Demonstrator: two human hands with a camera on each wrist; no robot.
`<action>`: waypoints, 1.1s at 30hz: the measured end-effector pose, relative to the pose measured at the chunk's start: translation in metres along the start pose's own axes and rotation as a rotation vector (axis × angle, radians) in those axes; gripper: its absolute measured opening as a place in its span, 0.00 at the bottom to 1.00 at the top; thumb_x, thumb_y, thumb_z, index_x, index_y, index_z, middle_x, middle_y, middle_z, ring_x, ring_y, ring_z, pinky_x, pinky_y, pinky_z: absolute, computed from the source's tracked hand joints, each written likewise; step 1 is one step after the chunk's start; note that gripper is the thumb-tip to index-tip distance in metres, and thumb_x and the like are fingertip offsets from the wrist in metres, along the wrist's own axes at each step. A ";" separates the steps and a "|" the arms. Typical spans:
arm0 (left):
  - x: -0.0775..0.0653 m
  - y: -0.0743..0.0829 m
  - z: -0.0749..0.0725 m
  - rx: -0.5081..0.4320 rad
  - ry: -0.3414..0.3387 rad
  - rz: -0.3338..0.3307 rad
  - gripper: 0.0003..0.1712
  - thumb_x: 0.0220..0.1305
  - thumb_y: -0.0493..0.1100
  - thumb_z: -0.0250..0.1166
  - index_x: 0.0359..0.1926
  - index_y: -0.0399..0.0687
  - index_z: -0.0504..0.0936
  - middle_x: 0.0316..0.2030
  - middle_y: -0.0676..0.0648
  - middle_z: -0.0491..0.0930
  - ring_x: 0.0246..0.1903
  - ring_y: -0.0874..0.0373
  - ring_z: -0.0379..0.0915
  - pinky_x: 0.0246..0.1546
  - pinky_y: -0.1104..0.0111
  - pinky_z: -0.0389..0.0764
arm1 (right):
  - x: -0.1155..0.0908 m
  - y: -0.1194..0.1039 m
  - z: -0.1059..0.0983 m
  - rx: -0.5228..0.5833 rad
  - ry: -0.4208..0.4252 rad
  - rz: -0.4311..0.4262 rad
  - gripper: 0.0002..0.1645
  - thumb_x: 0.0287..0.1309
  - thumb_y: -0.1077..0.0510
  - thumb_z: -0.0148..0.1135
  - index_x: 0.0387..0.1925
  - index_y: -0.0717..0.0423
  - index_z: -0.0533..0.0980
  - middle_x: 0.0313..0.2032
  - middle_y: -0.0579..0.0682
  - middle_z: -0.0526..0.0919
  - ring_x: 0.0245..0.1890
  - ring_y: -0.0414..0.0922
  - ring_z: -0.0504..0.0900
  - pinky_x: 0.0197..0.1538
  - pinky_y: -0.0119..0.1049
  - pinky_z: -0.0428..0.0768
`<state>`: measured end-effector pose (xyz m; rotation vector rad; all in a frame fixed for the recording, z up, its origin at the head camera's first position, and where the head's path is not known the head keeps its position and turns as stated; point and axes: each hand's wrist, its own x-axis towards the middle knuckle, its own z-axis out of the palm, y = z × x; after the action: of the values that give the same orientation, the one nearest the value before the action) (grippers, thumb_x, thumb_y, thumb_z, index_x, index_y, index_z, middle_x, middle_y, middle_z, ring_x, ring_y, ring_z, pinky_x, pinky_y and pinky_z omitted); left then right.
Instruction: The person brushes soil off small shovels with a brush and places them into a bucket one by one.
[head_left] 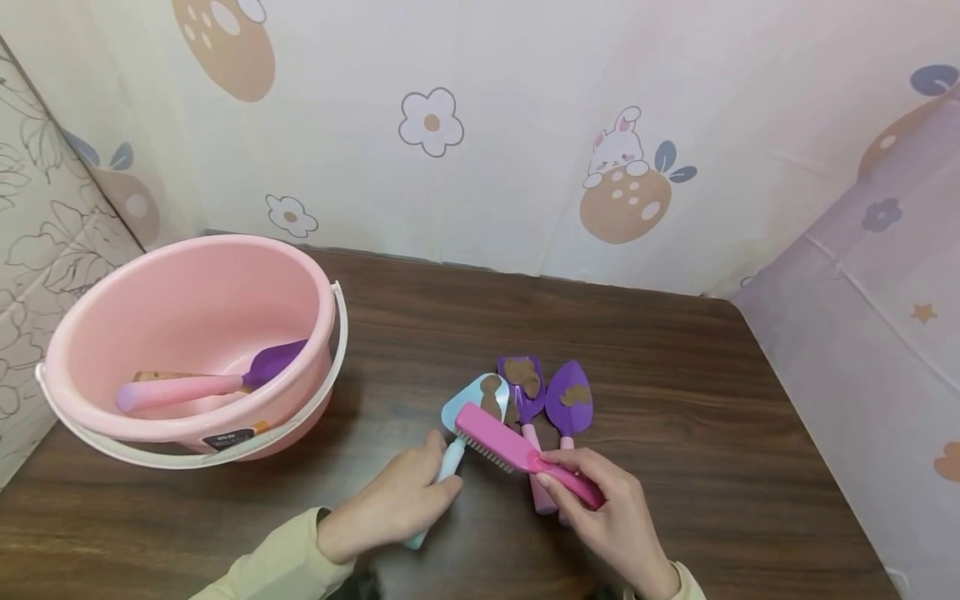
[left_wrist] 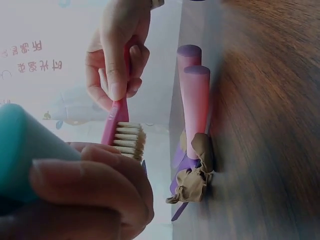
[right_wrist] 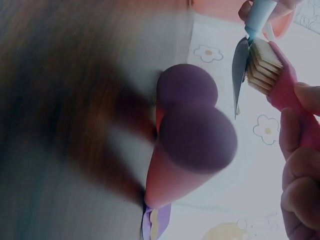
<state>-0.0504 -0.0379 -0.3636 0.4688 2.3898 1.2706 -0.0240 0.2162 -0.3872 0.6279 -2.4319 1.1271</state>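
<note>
Two hands are at work before us, and both are gripping something. We see the left hand (head_left: pixel 401 500) wrapped round the pale blue handle of a blue shovel (head_left: pixel 457 410), whose blade, raised off the bench (head_left: pixel 712 400), carries a brown clump (head_left: pixel 491 386). The right hand (head_left: pixel 603 508) pinches the handle of a pink brush (head_left: pixel 497 435) between thumb and fingers, its pale bristles turned toward the blue shovel where handle and blade meet. From the right wrist we find the bristles right up against the blade, though we cannot tell how firmly they press.

Beyond the brush, two purple shovels with pink handles lie side by side on the bench: a square-ended one (head_left: pixel 529 408) and a rounded one (head_left: pixel 566 420), each with brown stuff stuck to its blade. We see the brush cross in front of the square-ended one.

Well to the left stands a pink bucket (head_left: pixel 195 304) with a white carrying handle (head_left: pixel 342 333). Inside it we make out another purple shovel (head_left: pixel 187 390), pink-handled, beside a wooden-looking piece (head_left: pixel 160 376). Behind the bench hangs a pale cloth (head_left: pixel 510 192) printed with flowers and a rabbit.
</note>
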 end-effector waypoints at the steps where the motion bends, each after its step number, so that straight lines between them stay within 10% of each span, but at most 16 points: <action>1: 0.000 0.000 0.000 0.004 0.001 0.005 0.12 0.60 0.42 0.55 0.39 0.38 0.65 0.21 0.47 0.68 0.19 0.58 0.66 0.18 0.68 0.68 | 0.000 0.001 0.000 -0.012 0.002 -0.007 0.21 0.43 0.68 0.73 0.40 0.49 0.81 0.33 0.43 0.82 0.24 0.29 0.75 0.29 0.20 0.72; 33: -0.007 0.001 -0.004 0.033 0.046 0.040 0.09 0.58 0.40 0.56 0.34 0.42 0.64 0.20 0.48 0.67 0.19 0.58 0.66 0.18 0.69 0.67 | 0.005 0.006 -0.006 -0.298 0.157 0.044 0.17 0.40 0.63 0.76 0.37 0.49 0.83 0.26 0.39 0.78 0.18 0.32 0.64 0.23 0.20 0.61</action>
<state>-0.0462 -0.0435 -0.3591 0.5053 2.4539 1.2744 -0.0302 0.2229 -0.3849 0.3785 -2.4200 0.7746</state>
